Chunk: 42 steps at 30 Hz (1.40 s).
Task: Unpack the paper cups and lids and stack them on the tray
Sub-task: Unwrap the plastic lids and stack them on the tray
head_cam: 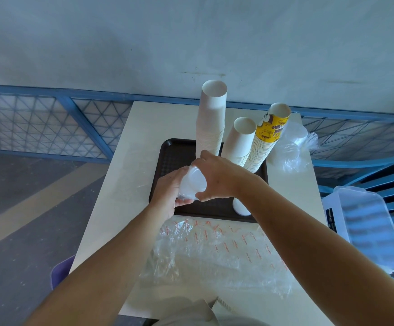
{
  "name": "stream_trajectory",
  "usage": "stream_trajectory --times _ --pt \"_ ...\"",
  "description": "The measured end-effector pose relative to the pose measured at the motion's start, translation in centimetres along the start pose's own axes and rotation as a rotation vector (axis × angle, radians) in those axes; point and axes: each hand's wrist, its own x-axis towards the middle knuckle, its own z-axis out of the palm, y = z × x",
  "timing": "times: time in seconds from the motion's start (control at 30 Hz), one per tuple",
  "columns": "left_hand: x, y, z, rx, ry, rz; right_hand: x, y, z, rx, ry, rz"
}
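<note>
A dark brown tray (179, 152) lies on the cream table. On it stand a tall stack of white paper cups (211, 118), a shorter white stack (239, 141) and a leaning yellow printed stack (264, 142). Both hands hold a stack of white plastic lids (192, 183) above the tray's front left. My left hand (170, 192) grips the stack from below and the side. My right hand (217, 177) pinches its top end. A short white lid stack (240, 208) stands on the tray under my right forearm.
Empty clear plastic wrapping with red print (217, 250) lies on the table (120, 184) in front of the tray. Another clear bag with lids (294, 144) sits at the back right. A clear plastic box (367, 227) rests on a blue chair at the right. A blue railing runs behind.
</note>
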Motion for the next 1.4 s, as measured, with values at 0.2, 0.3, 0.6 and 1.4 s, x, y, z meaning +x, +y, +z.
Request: stream_trajectory --times 0.2,0.3,0.6,1.4 --pt "0.1 -0.7 0.0 0.010 0.038 -0.003 0.6 -0.7 -0.2 -0.123 -0.085 0.038" --pt "0.2 -0.5 0.3 0.009 0.083 -0.022 0.6 -0.9 -0.4 -0.182 -0.052 -0.004" --pt "0.5 -0.1 0.5 -0.028 0.138 -0.050 0.2 -0.6 -0.7 -0.151 0.124 -0.067" --pt "1.6 -1.8 0.3 -0.006 0.195 -0.094 -8.2 4.1 -0.7 -0.035 -0.043 0.217"
